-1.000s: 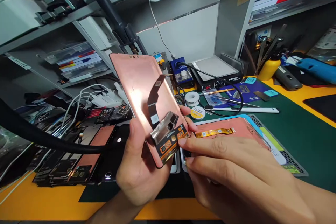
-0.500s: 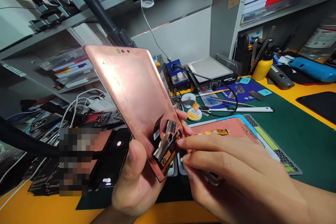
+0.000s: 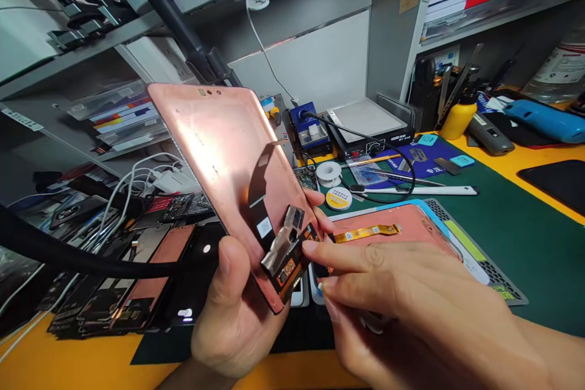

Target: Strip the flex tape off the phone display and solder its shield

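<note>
Parts pile (image 3: 91, 301): left of the display panel and lower, dark phone boards and screens heaped on the orange worktop (image 3: 41, 365).
White cables (image 3: 137, 178): left of the display panel, behind the pile.
Black hose (image 3: 68, 256): crosses in front of the pile towards the display panel's lower left.
Left hand (image 3: 237, 317): clamped on the display panel's lower end, thumb pressed on the copper back, fingertips showing past its right edge.
Display panel (image 3: 210, 140): held up above the worktop, copper back to the camera, top end leaning left.
Black flex cable (image 3: 256, 195): on the display panel's back, running down to the connector board.
Connector board (image 3: 287, 256): at the display panel's lower right, lifted a little off the copper, with a silver shield on it.
Right hand (image 3: 411, 311): right of the display panel, forefinger tip touching the connector board's edge, thumb lower; whether it pinches the board cannot be told.
Second panel (image 3: 411, 222): right of the display panel, flat on the green mat (image 3: 525, 225), with an orange flex strip (image 3: 365, 233) on it.
Solder spool (image 3: 329, 172): just right of the display panel, behind the right hand.
Yellow bottle (image 3: 457, 117): far right of the display panel, upright.
</note>
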`<action>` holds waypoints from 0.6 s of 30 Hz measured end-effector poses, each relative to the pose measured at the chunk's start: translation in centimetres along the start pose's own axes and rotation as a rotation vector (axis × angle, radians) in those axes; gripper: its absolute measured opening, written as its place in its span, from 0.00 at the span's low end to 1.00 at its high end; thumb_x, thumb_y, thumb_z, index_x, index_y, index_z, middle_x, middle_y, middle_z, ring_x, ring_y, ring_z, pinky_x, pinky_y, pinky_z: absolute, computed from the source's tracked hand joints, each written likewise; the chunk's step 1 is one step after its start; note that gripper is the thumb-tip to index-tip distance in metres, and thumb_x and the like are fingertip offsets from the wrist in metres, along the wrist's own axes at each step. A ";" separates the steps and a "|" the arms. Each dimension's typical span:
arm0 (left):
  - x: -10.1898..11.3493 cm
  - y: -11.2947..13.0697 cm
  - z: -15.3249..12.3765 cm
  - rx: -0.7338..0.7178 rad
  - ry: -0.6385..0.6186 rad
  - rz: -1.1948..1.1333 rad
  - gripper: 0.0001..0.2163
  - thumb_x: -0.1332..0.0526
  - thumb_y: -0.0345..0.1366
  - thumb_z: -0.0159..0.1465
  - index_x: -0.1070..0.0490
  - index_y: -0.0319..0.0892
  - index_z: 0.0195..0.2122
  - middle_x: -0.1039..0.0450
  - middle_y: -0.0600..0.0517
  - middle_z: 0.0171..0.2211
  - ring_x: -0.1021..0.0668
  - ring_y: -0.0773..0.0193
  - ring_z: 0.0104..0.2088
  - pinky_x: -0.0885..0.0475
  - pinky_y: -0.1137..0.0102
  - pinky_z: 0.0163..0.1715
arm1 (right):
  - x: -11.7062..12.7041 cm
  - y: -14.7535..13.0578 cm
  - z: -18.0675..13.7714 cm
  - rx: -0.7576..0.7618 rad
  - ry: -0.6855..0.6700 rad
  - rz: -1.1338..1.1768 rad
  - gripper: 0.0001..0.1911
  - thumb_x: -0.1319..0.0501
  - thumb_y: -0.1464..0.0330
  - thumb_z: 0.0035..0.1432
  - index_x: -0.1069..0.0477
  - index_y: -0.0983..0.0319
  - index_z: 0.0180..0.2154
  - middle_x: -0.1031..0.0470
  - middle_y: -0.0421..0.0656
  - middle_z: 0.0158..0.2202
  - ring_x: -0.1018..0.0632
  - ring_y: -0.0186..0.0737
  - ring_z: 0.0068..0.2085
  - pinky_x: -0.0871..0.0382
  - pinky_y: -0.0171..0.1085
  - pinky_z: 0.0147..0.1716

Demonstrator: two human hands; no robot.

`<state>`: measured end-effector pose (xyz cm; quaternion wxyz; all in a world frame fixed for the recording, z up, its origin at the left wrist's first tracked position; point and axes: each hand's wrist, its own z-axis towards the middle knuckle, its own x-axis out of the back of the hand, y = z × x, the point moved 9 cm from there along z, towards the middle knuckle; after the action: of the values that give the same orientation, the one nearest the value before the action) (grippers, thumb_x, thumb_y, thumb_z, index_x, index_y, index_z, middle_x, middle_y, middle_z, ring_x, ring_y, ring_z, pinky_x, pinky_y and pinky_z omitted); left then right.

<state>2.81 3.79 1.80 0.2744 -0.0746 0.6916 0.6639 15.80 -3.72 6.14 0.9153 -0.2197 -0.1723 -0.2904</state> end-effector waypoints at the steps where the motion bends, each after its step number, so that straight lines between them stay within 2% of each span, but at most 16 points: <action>1: 0.0 0.0 0.0 -0.004 0.004 0.001 0.26 0.30 0.56 0.59 0.21 0.53 0.56 0.18 0.48 0.51 0.18 0.48 0.52 0.22 0.53 0.57 | 0.0 0.0 0.0 0.004 0.001 -0.002 0.04 0.35 0.74 0.61 0.25 0.59 0.38 0.13 0.38 0.47 0.15 0.24 0.48 0.34 0.16 0.59; 6: 0.0 -0.2 -0.1 0.018 0.002 0.013 0.29 0.31 0.57 0.60 0.24 0.56 0.60 0.18 0.48 0.50 0.17 0.50 0.49 0.20 0.53 0.55 | 0.0 -0.1 0.0 0.000 -0.002 -0.001 0.05 0.35 0.75 0.60 0.25 0.59 0.36 0.13 0.38 0.47 0.14 0.25 0.47 0.32 0.17 0.57; 11: -0.6 -0.3 -0.1 0.021 -0.031 -0.014 0.22 0.32 0.57 0.61 0.18 0.51 0.50 0.18 0.49 0.50 0.17 0.54 0.47 0.20 0.58 0.55 | 0.0 0.0 0.1 -0.016 -0.002 -0.010 0.05 0.36 0.74 0.60 0.26 0.58 0.35 0.12 0.41 0.45 0.12 0.31 0.44 0.23 0.21 0.51; 13: -0.7 -0.4 -0.1 0.028 -0.030 -0.045 0.22 0.31 0.57 0.60 0.17 0.50 0.49 0.18 0.49 0.50 0.16 0.53 0.48 0.20 0.59 0.54 | 0.0 0.1 0.1 -0.017 -0.023 0.020 0.06 0.37 0.75 0.60 0.26 0.58 0.37 0.12 0.42 0.44 0.12 0.34 0.43 0.21 0.23 0.48; 15: -0.5 -0.4 -0.1 0.018 -0.011 -0.057 0.23 0.31 0.56 0.61 0.19 0.51 0.53 0.17 0.48 0.50 0.16 0.51 0.49 0.20 0.57 0.55 | 0.2 0.2 0.1 -0.017 -0.031 0.041 0.08 0.37 0.76 0.60 0.26 0.58 0.40 0.12 0.42 0.44 0.12 0.36 0.41 0.19 0.25 0.46; 18: -0.5 -0.1 0.0 -0.032 -0.020 -0.090 0.22 0.31 0.54 0.62 0.21 0.53 0.55 0.18 0.48 0.49 0.18 0.45 0.53 0.23 0.48 0.59 | 0.4 0.3 -0.1 -0.020 -0.020 0.042 0.10 0.37 0.77 0.60 0.27 0.57 0.40 0.12 0.42 0.44 0.11 0.37 0.40 0.18 0.26 0.46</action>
<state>3.31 3.66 1.96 0.3095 -0.1034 0.6742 0.6625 16.28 -3.71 6.15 0.9171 -0.2352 -0.1739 -0.2707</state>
